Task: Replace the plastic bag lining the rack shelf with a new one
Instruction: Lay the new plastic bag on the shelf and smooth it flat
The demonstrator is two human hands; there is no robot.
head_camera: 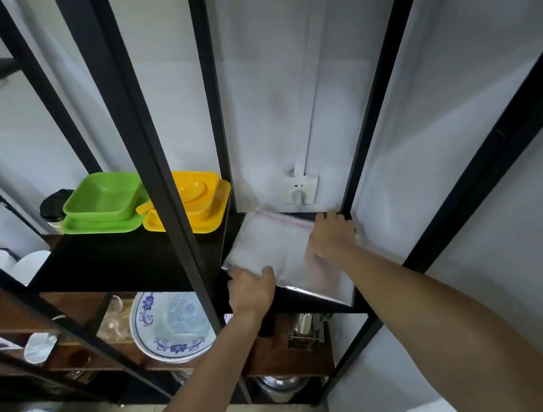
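Lying flat on the black shelf (125, 259) of the rack (150, 135), a clear plastic bag (279, 249) with a red strip along its far edge covers the right end of the board. The left hand (251, 289) presses on the near left corner of the bag, thumb on top and fingers spread flat, not closed around anything. The right hand (332, 234) rests palm down on the far right corner, fingers reaching toward the rack post; it also grips nothing, only pushes on the plastic. Between the two hands the bag is smooth. To the left of the left hand, well apart, stand green dishes (104, 203) and yellow dishes (194, 205) on the same shelf. Behind the right hand a wall socket (300, 186) is on the white wall. Below the left hand a blue-patterned plate (168, 326) sits on a lower shelf.
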